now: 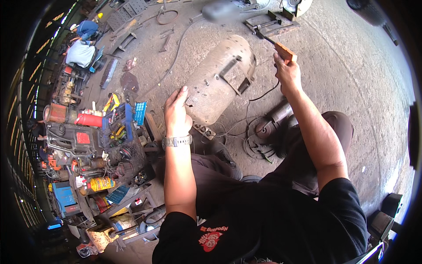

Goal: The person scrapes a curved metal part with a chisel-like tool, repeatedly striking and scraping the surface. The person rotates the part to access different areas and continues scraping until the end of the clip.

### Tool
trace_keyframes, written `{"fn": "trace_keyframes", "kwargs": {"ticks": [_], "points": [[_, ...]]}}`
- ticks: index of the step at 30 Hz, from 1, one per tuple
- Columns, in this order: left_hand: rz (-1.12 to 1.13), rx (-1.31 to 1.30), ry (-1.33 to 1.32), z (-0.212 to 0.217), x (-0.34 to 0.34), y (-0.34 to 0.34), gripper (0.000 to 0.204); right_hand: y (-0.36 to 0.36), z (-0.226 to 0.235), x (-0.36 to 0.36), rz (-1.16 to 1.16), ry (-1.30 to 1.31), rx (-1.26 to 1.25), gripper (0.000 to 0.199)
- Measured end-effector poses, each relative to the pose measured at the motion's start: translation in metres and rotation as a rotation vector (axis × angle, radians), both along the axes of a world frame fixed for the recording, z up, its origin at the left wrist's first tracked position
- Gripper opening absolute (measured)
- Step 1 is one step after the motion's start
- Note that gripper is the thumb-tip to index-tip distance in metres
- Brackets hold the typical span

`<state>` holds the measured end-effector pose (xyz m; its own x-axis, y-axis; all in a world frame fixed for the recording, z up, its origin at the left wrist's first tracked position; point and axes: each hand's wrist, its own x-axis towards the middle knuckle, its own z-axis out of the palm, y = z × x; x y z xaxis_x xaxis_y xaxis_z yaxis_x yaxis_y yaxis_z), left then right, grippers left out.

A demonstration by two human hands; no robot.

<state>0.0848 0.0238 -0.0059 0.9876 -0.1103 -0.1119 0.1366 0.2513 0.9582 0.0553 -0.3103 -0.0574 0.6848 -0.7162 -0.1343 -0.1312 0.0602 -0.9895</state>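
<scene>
The fingers (pixel 182 91) of the left hand (pixel 178 112) are gripping the near left edge of a scuffed welding shield (pixel 211 83), the thumb lying over its outer face; the other fingertips are hiding behind it, so how tightly they are curling cannot be told. The shield is hanging tilted above the concrete floor (pixel 343 66) in front of the person, its framed window (pixel 237 77) facing up and toward the right. The right hand (pixel 288 75) is wrapping its fingers closely around the orange handle of a tool (pixel 286 52), whose dark rod is pointing forward and leftward, toward a metal frame (pixel 272 23) resting on the floor. A dark cable (pixel 263 96) is hanging below that hand. A metal watch (pixel 178 141) is circling the left wrist. A power strip (pixel 204 131) is lying near the shield's lower end, and a grey power tool (pixel 274 116) is resting near the right knee. To the left, a blue tray (pixel 128 115) is holding assorted tools beside a red container (pixel 90 119), while two co-workers (pixel 82 46) are crouching farther off.
</scene>
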Motion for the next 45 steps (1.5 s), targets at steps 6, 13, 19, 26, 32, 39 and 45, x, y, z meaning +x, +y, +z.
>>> {"fn": "trace_keyframes", "kwargs": {"ticks": [6, 13, 19, 26, 32, 39, 45], "points": [[-0.004, -0.428, 0.163, 0.001, -0.001, -0.004, 0.053, 0.009, -0.019, -0.003, 0.05, -0.012, 0.386, 0.049], [-0.202, -0.662, 0.17, -0.012, -0.018, -0.03, 0.061, 0.029, -0.005, 0.002, 0.031, -0.203, 0.605, 0.025], [-0.22, -0.591, 0.17, -0.034, -0.023, -0.038, 0.055, 0.042, 0.006, 0.0, 0.082, -0.285, 0.693, 0.033], [-0.231, -0.28, 0.034, -0.023, -0.014, -0.036, 0.02, 0.027, 0.005, -0.003, 0.12, -0.354, 0.571, 0.036], [-0.232, -0.156, -0.04, -0.031, -0.011, -0.03, 0.018, 0.038, 0.02, -0.011, 0.138, -0.267, 0.502, 0.031], [-0.249, -0.194, -0.042, -0.016, -0.014, -0.035, 0.026, 0.036, 0.016, -0.011, 0.16, -0.222, 0.441, 0.032], [-0.265, -0.127, -0.108, -0.028, -0.006, -0.028, 0.036, 0.04, -0.008, -0.01, 0.3, -0.149, 0.263, 0.034]]}}
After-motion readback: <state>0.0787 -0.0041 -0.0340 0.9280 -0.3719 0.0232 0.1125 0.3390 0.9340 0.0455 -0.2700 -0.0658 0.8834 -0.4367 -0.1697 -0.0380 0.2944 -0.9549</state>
